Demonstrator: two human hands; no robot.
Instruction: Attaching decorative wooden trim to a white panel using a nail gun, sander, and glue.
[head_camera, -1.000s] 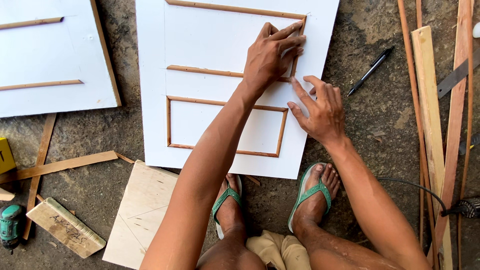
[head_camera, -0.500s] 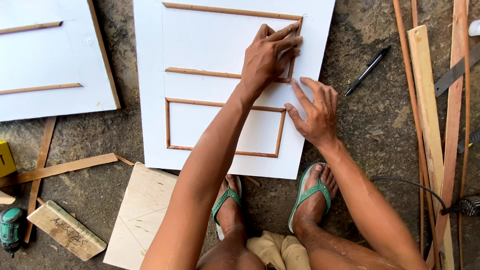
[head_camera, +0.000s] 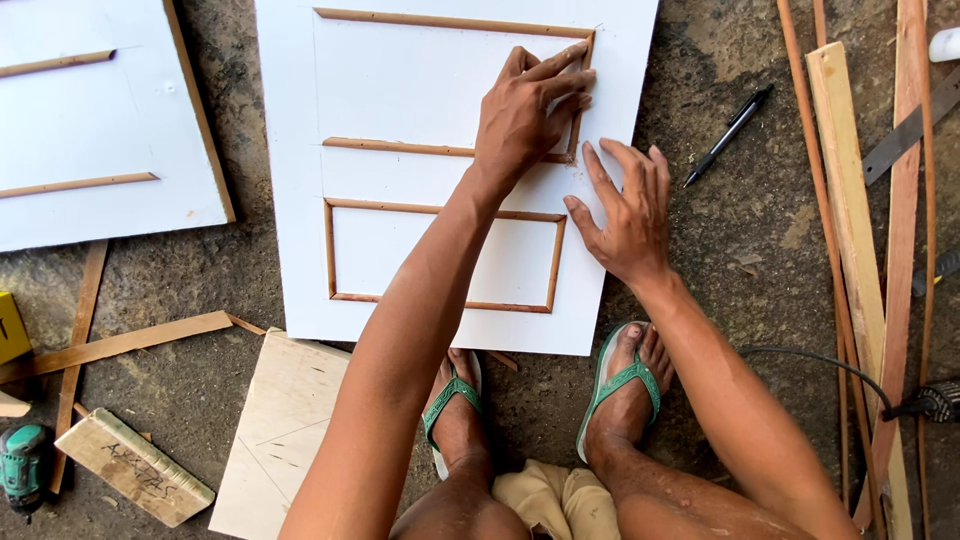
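Left hand (head_camera: 525, 115) fingers together on thin wooden trim (head_camera: 578, 95), right hand (head_camera: 625, 215) fingers splayed flat on white panel (head_camera: 400, 90); black pen (head_camera: 727, 135), timber strips (head_camera: 845, 200) alongside on concrete floor (head_camera: 740, 250).

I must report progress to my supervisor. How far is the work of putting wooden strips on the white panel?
Done: the lower strip rectangle on the white panel looks closed on all four sides. In hand: the left hand presses the short right strip of the upper frame, while the right hand steadies the panel. Left: the upper frame shows no strip on its left side.
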